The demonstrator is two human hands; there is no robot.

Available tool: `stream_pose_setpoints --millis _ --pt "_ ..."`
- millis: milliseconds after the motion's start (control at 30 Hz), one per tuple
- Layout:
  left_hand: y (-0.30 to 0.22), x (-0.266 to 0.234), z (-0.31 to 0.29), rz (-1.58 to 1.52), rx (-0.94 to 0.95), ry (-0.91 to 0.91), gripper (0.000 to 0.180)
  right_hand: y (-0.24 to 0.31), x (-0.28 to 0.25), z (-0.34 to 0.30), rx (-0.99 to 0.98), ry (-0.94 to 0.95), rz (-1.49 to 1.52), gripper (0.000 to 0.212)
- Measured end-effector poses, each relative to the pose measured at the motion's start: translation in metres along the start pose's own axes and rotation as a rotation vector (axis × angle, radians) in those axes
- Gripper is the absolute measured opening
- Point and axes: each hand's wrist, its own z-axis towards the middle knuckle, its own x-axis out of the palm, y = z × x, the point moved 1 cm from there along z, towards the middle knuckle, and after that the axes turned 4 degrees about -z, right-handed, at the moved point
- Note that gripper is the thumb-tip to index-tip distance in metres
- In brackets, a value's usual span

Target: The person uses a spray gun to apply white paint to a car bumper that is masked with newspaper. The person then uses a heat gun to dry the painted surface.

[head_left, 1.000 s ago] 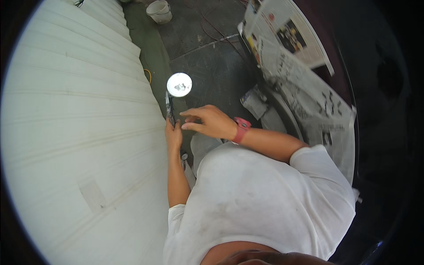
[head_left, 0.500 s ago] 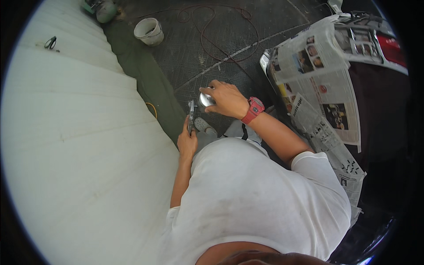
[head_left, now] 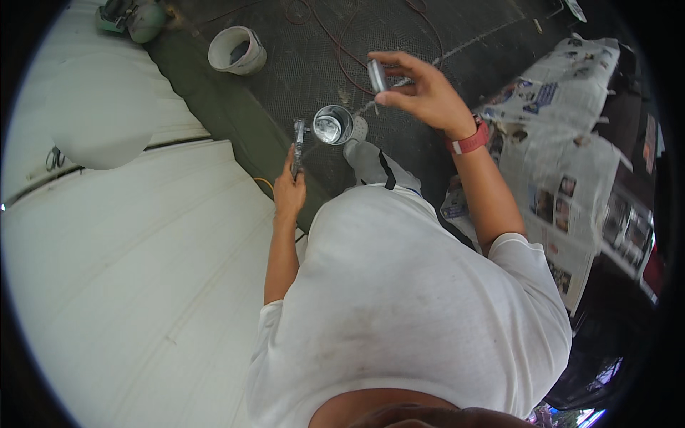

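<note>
My left hand (head_left: 290,191) is wrapped around the handle of a silver spray gun (head_left: 298,146), held out ahead of my body. Attached at the gun's right side is a round metal cup (head_left: 347,127), its top uncovered and its shiny inside showing. What lies in the cup I cannot make out. Up and to the right, my right hand (head_left: 430,91) pinches a silver lid (head_left: 377,75) by its rim between thumb and fingers, tilted on edge and apart from the cup. A red watch is on that wrist.
Newspaper sheets (head_left: 556,146) cover part of a dark car (head_left: 610,314) on the right. Pale panels (head_left: 164,264) line the left. A dirty white bucket (head_left: 251,63), a dark red hose (head_left: 325,32) and a green tank (head_left: 146,23) are on the floor ahead.
My right hand has lifted the lid off the cup and moved up and right with it. The left hand and spray gun have shifted slightly up and left in view.
</note>
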Motion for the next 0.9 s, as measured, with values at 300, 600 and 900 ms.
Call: stream_pose_setpoints --millis 300,600,900 --pt "-0.108 -0.053 0.210 0.097 0.120 -0.033 0.074 -0.008 0.009 0.200 -0.219 0.082 -0.724 0.068" --pt "-0.173 -0.064 0.458 0.235 0.315 0.191 0.078 -0.082 -0.057 0.378 0.034 -0.086 -0.757 0.058" --pt "-0.260 -0.079 0.667 0.298 0.399 0.509 0.079 -0.135 -0.110 0.518 0.398 -0.348 -0.636 0.059"
